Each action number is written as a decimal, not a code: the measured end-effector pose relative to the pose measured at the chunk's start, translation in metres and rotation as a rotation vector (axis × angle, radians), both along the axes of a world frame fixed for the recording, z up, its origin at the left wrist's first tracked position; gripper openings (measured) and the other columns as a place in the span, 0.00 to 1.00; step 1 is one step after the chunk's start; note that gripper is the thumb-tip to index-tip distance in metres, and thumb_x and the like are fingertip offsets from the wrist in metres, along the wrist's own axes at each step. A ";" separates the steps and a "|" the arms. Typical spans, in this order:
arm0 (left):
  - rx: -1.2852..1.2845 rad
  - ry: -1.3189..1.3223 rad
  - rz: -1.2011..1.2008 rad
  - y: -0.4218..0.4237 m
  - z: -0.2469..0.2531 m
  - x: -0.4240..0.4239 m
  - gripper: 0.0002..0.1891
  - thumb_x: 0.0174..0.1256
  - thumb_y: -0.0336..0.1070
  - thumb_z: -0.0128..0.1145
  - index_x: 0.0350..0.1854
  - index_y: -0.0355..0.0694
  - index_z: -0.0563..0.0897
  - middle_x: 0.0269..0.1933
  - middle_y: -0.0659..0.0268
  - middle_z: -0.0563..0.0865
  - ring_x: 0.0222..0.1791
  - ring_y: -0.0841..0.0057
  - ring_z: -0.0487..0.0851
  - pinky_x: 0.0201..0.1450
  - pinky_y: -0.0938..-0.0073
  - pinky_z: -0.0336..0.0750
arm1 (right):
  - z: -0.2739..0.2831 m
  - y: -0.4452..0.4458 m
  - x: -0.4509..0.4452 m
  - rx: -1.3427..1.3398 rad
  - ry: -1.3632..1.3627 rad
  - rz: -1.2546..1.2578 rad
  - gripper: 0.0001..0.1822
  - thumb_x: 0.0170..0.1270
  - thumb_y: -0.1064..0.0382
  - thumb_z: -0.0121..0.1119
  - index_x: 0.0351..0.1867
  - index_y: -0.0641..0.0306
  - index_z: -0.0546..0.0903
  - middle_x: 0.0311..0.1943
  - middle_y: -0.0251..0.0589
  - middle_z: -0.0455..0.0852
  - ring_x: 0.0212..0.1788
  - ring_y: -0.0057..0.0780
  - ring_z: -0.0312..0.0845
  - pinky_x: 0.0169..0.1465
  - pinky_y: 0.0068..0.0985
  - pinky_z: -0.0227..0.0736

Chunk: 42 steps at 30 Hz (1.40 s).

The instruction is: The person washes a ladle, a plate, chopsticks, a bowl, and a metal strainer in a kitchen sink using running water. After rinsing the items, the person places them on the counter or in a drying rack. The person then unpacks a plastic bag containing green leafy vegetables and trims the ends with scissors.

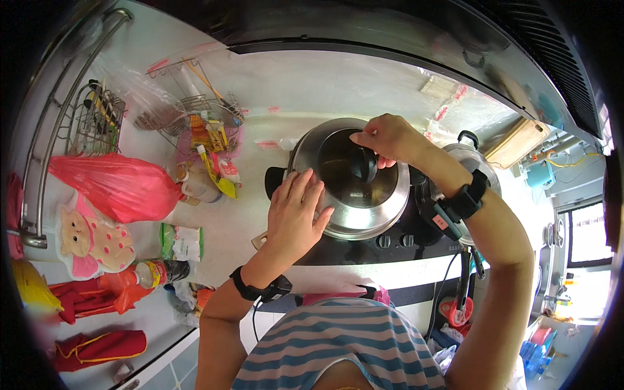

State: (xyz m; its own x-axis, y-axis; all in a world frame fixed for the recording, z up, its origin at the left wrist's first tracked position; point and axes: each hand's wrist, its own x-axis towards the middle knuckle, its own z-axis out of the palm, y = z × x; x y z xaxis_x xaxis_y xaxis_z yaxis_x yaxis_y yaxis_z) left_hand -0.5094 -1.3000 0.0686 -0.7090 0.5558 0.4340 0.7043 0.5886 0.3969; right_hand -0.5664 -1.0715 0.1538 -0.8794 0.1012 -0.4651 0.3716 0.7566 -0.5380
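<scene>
A large steel pot with a steel-rimmed glass lid (358, 214) sits on the black gas stove (341, 253). My right hand (390, 139) is at the lid's black knob (364, 165), with fingers curled around its far and right side; how firmly it grips is partly hidden. My left hand (296, 214) is held flat with fingers spread over the lid's left edge, palm down and holding nothing; whether it touches the rim cannot be told. Each wrist wears a black strap with a small device.
A second lidded pan (475, 158) stands at the right, with a wooden cutting board (517, 144) behind it. On the left are a red plastic bag (131, 187), sauce bottles, a green-and-white packet (181, 242) and wire racks. The range hood (390, 53) overhangs the stove.
</scene>
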 end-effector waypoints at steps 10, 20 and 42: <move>0.301 -0.038 -0.320 0.067 0.019 0.018 0.16 0.51 0.32 0.64 0.42 0.34 0.79 0.47 0.56 0.80 0.47 0.58 0.78 0.49 0.63 0.75 | 0.018 0.024 0.088 -0.338 0.243 -0.023 0.16 0.62 0.60 0.60 0.42 0.74 0.79 0.22 0.42 0.84 0.21 0.22 0.80 0.23 0.20 0.74; 0.272 -0.059 -0.582 0.172 0.043 0.100 0.14 0.51 0.31 0.64 0.41 0.37 0.79 0.39 0.61 0.81 0.40 0.62 0.80 0.41 0.65 0.76 | 0.034 0.103 0.228 -0.295 0.251 -0.161 0.15 0.66 0.60 0.58 0.45 0.71 0.77 0.26 0.36 0.83 0.24 0.17 0.79 0.23 0.16 0.72; 0.069 -0.085 -1.234 0.501 0.053 0.456 0.09 0.52 0.33 0.63 0.35 0.36 0.83 0.36 0.58 0.85 0.37 0.62 0.83 0.39 0.68 0.78 | -0.027 0.356 0.687 -0.466 0.573 -0.920 0.13 0.66 0.60 0.56 0.42 0.69 0.81 0.25 0.33 0.81 0.24 0.15 0.77 0.24 0.15 0.71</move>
State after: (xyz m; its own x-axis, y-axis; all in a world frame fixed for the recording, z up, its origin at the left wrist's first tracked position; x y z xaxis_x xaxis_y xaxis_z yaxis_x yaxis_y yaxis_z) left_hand -0.0539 -0.7994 0.1217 0.2447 0.8497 0.4671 0.7434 -0.4737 0.4722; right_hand 0.1207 -0.7151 0.1266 -0.6565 0.7311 -0.1858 0.2886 0.0159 -0.9573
